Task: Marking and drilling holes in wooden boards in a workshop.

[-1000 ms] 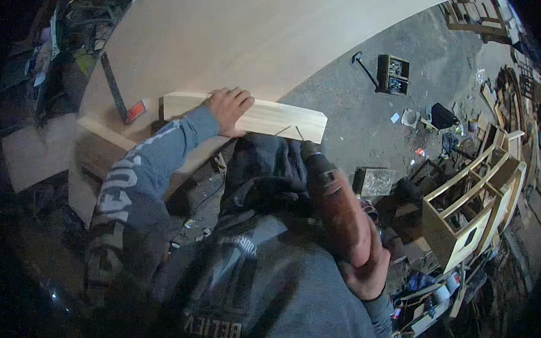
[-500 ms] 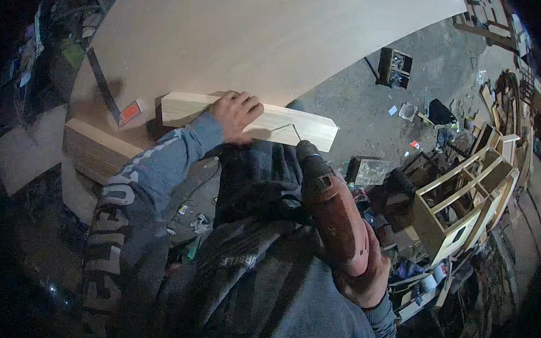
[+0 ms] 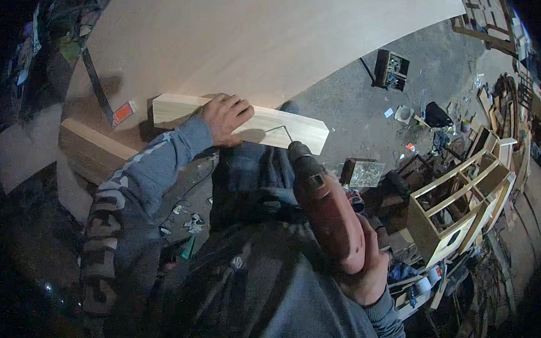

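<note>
1. At the near edge of the tabletop [image 3: 246, 39], the left hand [image 3: 225, 117] lies flat with fingers spread on a pale wooden strip [image 3: 273, 125], pinning it against the large plywood sheet that forms the work surface.
2. The right hand [image 3: 363, 265] is clenched around the grip of a red power drill [image 3: 326, 212], whose dark chuck points up toward the strip's angled right end; a thin bit seems to reach the wood there, though contact is hard to confirm.
3. The step in hand looks like lining up the drill on the strip. The next move seems to call for steady downward pressure from the left hand and a square, firm push on the drill.
4. The strip is smooth, light softwood, long and flat, with one end cut on a slant. The sheet beneath is broad, matte and pale.
5. Left of the strip lie a metal ruler [image 3: 97, 86] and a small orange tag [image 3: 124, 112].
6. A thicker wooden beam [image 3: 91, 150] sits under the sheet's edge.
7. On the grey concrete floor [image 3: 359, 106], an unfinished wooden cabinet frame [image 3: 458, 203] stands among scattered scraps.
</note>
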`<state>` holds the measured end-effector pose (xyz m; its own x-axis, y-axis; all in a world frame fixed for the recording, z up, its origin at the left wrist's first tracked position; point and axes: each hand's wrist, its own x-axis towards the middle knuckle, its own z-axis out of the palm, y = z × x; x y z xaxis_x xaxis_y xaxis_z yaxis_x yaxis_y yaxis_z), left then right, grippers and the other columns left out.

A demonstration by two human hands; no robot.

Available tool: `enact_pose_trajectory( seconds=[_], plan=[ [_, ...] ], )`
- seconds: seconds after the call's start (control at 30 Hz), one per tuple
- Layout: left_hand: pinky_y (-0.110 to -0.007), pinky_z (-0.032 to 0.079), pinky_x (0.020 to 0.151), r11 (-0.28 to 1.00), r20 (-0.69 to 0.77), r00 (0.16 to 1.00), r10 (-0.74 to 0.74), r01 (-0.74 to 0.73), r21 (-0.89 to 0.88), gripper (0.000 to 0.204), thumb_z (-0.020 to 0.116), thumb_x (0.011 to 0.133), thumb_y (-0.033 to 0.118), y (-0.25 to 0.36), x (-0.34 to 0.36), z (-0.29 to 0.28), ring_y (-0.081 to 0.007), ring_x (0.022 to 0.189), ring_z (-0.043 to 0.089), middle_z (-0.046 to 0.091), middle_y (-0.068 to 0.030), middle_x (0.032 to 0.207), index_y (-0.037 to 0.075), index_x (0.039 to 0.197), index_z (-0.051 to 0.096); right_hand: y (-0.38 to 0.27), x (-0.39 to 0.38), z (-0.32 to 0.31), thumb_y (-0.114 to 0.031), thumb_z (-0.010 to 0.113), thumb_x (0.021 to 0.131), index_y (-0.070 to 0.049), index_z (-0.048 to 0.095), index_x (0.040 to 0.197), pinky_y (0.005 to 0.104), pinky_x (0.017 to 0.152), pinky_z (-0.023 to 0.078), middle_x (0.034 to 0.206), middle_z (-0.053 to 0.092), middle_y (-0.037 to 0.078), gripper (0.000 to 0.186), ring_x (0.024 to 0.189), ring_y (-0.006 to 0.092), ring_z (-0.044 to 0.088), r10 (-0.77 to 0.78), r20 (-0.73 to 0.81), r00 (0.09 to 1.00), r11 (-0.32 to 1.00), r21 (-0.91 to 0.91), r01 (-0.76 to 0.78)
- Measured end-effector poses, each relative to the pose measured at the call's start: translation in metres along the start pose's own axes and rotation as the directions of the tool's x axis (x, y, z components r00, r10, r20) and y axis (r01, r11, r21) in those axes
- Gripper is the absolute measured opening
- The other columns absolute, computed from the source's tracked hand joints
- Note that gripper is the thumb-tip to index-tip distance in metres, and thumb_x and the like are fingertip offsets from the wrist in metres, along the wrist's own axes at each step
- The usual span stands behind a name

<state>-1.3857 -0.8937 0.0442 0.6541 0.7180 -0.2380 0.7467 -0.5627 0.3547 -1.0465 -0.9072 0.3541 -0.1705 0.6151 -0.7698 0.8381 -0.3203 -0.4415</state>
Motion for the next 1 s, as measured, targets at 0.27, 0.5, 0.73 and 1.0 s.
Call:
enact_pose_trajectory(
  seconds=[0.27, 0.5, 0.73, 1.0],
  plan=[
    [-0.042, 0.053, 0.096, 1.0, -0.038, 0.999, 0.016, -0.016, 0.001, 0.063, 0.079, 0.073, 0.044, -0.001, 0.0, 0.005, -0.025, 0.108, 0.061, 0.06, -0.0085, 0.118, 0.007, 0.121, 0.059, -0.005, 0.011, -0.006, -0.015, 0.083, 0.082, 0.001, 0.045, 0.146, 0.0384, 0.097, 0.056, 0.129, 0.068, 0.021, 0.076, 0.115, 0.0279, 0.069, 0.011, 0.076, 0.997, 1.0, -0.026, -0.009],
    [-0.038, 0.052, 0.09, 1.0, -0.101, 0.995, 0.014, -0.014, 0.005, 0.073, 0.084, 0.063, 0.044, -0.001, -0.001, 0.003, -0.021, 0.108, 0.058, 0.058, -0.0042, 0.112, 0.01, 0.121, 0.056, 0.008, 0.02, -0.002, -0.02, 0.082, 0.078, 0.006, 0.044, 0.145, 0.0395, 0.085, 0.06, 0.125, 0.067, 0.024, 0.081, 0.102, 0.0336, 0.073, -0.11, 0.09, 0.99, 0.993, -0.034, 0.113],
    [-0.04, 0.053, 0.089, 0.996, -0.123, 0.992, 0.043, -0.033, 0.078, 0.075, 0.084, 0.06, 0.044, -0.003, -0.001, 0.002, -0.0215, 0.109, 0.059, 0.059, -0.0041, 0.111, 0.01, 0.121, 0.057, 0.013, 0.028, 0.002, -0.021, 0.08, 0.079, 0.009, 0.044, 0.142, 0.0409, 0.082, 0.06, 0.13, 0.063, 0.028, 0.078, 0.098, 0.0374, 0.073, -0.159, 0.092, 0.983, 0.982, -0.083, 0.167],
    [-0.04, 0.056, 0.085, 0.995, -0.182, 0.982, 0.054, -0.039, 0.088, 0.049, 0.071, 0.074, 0.034, -0.002, 0.001, 0.007, -0.0211, 0.103, 0.062, 0.06, -0.005, 0.107, 0.009, 0.115, 0.06, 0.005, 0.046, 0.007, -0.019, 0.076, 0.085, 0.01, 0.046, 0.141, 0.0406, 0.081, 0.062, 0.132, 0.063, 0.028, 0.07, 0.102, 0.039, 0.073, -0.15, 0.101, 0.984, 0.978, -0.13, 0.162]
  ],
)
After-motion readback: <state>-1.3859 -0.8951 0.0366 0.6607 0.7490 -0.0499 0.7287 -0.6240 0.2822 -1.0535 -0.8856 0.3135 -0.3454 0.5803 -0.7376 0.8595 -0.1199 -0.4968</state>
